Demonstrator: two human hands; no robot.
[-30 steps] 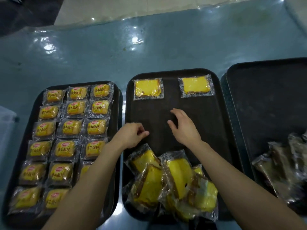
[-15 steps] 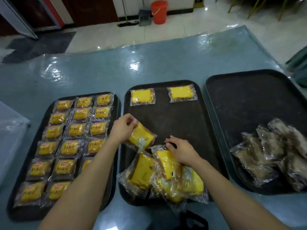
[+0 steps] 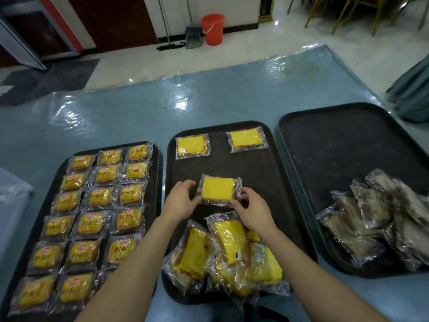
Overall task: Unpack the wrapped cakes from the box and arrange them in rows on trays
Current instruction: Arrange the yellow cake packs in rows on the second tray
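Three dark trays lie side by side on a blue table. Over the middle tray [image 3: 267, 182], my left hand [image 3: 180, 201] and my right hand [image 3: 251, 209] pinch the two ends of one wrapped yellow cake [image 3: 218, 190], held flat. Two wrapped yellow cakes [image 3: 192, 147] [image 3: 247, 141] lie in a row at the tray's far end. A loose heap of wrapped yellow cakes [image 3: 227, 256] sits at its near end. The left tray [image 3: 155, 182] holds several labelled yellow cakes [image 3: 97, 201] in three columns.
The right tray [image 3: 336, 147] carries a pile of brown wrapped cakes [image 3: 380, 217] at its near right. A clear plastic bag [image 3: 11, 196] lies at the table's left edge. Beyond the table stand an orange bucket [image 3: 212, 29], a dustpan and chair legs.
My left hand picked a yellow cake from the heap and carried it over the tray's middle. My right hand left the heap and took the cake's other end. The camera tilted up.
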